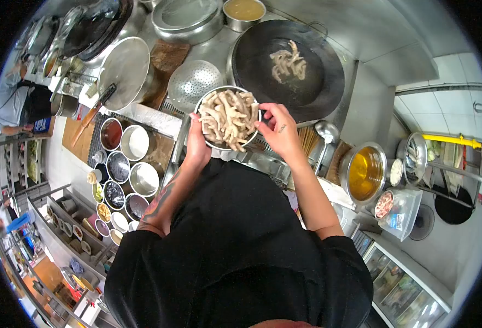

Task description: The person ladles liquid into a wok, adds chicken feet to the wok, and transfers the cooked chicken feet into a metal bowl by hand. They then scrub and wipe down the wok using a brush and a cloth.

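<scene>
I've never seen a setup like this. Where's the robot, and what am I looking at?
There's no robot here: these are a person's own bare hands. The single picture comes from a camera worn on their head, looking forward and down, so the view is round and bulging. The left hand and right hand hold a round bowl heaped with what look like chicken feet. Beyond it, a dark wok holds a few more. On the left are a perforated strainer and several tubs.

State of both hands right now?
Left hand: holding the bowl of pale feet by its left side.
Right hand: holding the same bowl at its right rim.
</scene>
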`<state>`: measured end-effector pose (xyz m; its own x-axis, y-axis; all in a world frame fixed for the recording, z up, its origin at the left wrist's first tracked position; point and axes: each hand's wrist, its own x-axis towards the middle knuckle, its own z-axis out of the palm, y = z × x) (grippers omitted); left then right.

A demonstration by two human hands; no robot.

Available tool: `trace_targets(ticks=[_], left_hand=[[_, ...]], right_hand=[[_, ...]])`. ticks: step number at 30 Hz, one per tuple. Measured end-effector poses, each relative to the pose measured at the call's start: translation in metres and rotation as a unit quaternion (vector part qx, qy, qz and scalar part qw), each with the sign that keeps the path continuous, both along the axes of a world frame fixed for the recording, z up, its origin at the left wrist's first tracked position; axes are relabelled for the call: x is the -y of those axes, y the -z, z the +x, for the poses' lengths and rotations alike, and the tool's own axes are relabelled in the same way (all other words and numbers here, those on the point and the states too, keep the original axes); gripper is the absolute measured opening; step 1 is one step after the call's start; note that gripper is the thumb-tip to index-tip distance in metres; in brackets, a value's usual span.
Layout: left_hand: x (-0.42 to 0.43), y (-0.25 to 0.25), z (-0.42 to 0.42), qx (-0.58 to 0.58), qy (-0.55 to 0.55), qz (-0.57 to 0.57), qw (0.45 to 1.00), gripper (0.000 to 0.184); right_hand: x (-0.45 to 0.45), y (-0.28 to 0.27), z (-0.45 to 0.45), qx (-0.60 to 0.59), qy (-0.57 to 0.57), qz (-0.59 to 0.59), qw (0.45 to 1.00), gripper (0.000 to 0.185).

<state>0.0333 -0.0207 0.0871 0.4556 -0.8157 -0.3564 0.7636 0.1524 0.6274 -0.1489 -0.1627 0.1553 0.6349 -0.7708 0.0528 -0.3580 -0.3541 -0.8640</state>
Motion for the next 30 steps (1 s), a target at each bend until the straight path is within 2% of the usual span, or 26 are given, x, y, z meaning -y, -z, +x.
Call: trace_targets(ticks=[3,4,6,7,9,11,12,14,18,20,25,27,28,29,30], left_hand=[[-0.002,0.002,-0.002,-0.019,0.002,0.001,1.0,0.066],[-0.003,0.002,-0.003,-0.021,0.0,0.003,1.0,0.067],[-0.005,-0.001,-0.005,-0.027,-0.006,0.013,1.0,0.067],[-0.006,-0.001,-0.005,-0.025,-0.006,0.011,1.0,0.067],[-0.009,0.002,-0.005,-0.028,-0.013,0.017,0.999,0.067],[-0.012,-0.004,-0.006,-0.024,-0.013,0.021,0.999,0.067],[-0.011,-0.007,-0.007,-0.025,-0.016,0.022,0.999,0.068],[-0.011,-0.01,-0.008,-0.025,-0.025,0.02,0.999,0.069],[-0.01,-0.016,-0.008,-0.015,-0.022,0.034,0.999,0.07],[-0.008,-0.017,-0.007,-0.009,-0.012,0.026,1.0,0.069],[-0.001,-0.013,-0.003,-0.021,-0.005,0.019,1.0,0.069],[0.001,-0.011,-0.003,-0.023,-0.004,0.014,1.0,0.068],[0.003,-0.011,-0.002,-0.025,-0.003,0.009,1.0,0.067],[0.006,-0.011,-0.002,-0.025,-0.002,0.008,1.0,0.067],[0.008,-0.012,-0.003,-0.014,0.003,0.002,1.0,0.067]], right_hand=[[0.04,0.029,-0.008,0.079,-0.005,0.126,0.989,0.031],[0.064,0.027,-0.008,0.054,0.053,0.194,0.978,0.022],[0.136,0.079,-0.011,-0.015,0.146,0.078,0.986,0.015],[0.173,0.106,-0.016,-0.091,0.156,-0.131,0.975,0.019],[0.227,0.126,-0.012,-0.226,0.252,-0.134,0.931,0.026],[0.253,0.125,-0.002,-0.264,0.331,-0.046,0.905,0.027],[0.262,0.127,0.004,-0.259,0.328,-0.048,0.907,0.027],[0.27,0.131,0.018,-0.367,0.28,-0.04,0.886,0.029],[0.249,0.13,0.029,-0.429,0.189,-0.077,0.88,0.03],[0.228,0.123,0.027,-0.509,0.119,-0.145,0.84,0.028],[0.217,0.131,0.004,-0.477,0.085,-0.221,0.846,0.029],[0.209,0.114,-0.008,-0.332,0.119,-0.169,0.921,0.029],[0.222,0.137,-0.019,-0.188,0.141,-0.101,0.967,0.033],[0.22,0.132,-0.022,-0.189,0.142,-0.102,0.966,0.033],[0.214,0.123,-0.028,-0.131,0.148,-0.059,0.978,0.036]])
